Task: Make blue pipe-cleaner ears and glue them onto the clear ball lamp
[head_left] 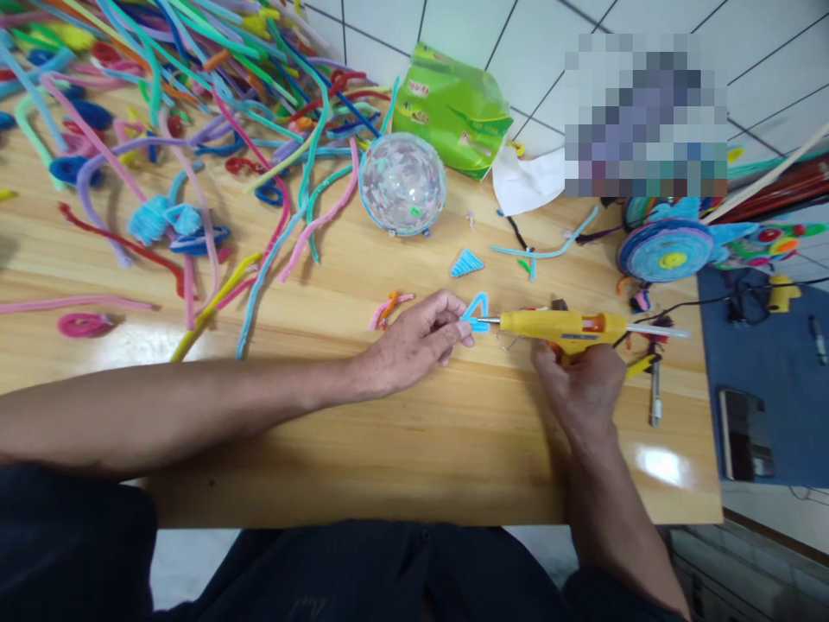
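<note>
My left hand (424, 339) pinches a light blue pipe cleaner (480, 307) bent into a small triangle. A yellow hot glue gun (547, 324) is gripped in my right hand (583, 384), its metal nozzle touching or very close to the triangle's lower part. A clear glue stick (661, 330) sticks out of the gun's back end. Just beyond the hands lies a filled blue striped triangle (467, 263). Pink and orange pipe cleaner scraps (390, 308) lie beside my left hand.
Many coloured pipe cleaners (213, 130) cover the table's left side. A clear round bowl (402, 183) and a green packet (453, 112) stand farther back. To the right are a blue coiled disc piece (667, 250), a black cord (686, 304) and a pen-like cutter (656, 393).
</note>
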Tool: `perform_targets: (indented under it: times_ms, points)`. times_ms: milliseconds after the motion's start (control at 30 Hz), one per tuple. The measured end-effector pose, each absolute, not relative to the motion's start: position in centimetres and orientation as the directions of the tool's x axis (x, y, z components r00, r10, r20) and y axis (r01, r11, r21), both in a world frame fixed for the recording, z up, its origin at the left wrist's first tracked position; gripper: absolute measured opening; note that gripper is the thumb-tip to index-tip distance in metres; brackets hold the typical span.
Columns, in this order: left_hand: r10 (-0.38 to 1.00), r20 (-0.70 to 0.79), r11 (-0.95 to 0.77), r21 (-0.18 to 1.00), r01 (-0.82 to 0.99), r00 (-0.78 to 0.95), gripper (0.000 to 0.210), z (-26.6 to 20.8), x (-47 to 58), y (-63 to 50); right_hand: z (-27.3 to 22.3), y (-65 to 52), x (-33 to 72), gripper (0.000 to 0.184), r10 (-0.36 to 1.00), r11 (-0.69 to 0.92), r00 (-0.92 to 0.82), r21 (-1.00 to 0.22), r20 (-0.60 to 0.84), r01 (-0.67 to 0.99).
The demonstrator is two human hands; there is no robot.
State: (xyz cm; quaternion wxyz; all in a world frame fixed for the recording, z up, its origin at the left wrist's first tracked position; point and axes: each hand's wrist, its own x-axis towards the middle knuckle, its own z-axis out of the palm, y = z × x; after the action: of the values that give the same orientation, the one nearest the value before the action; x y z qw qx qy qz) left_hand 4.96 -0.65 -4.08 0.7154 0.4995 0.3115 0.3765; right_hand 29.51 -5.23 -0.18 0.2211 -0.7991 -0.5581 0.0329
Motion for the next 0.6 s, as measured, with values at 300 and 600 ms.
perform_targets:
  times_ms: [300,600]
  points:
    - [0.848,-0.077,0.219,0.952,-0.213,0.525,0.017,-3.94,4.94,-0.71,0.42,-5.09,28.97,0.025,0.892,-0.326,0.423,-0.421,0.159,0.846]
    - [0.851,-0.074,0.219,0.950,-0.223,0.519,0.018,-4.11,5.00,-0.68,0.34,-5.20,29.13,0.024,0.899,-0.308,0.399,-0.390,0.178,0.868]
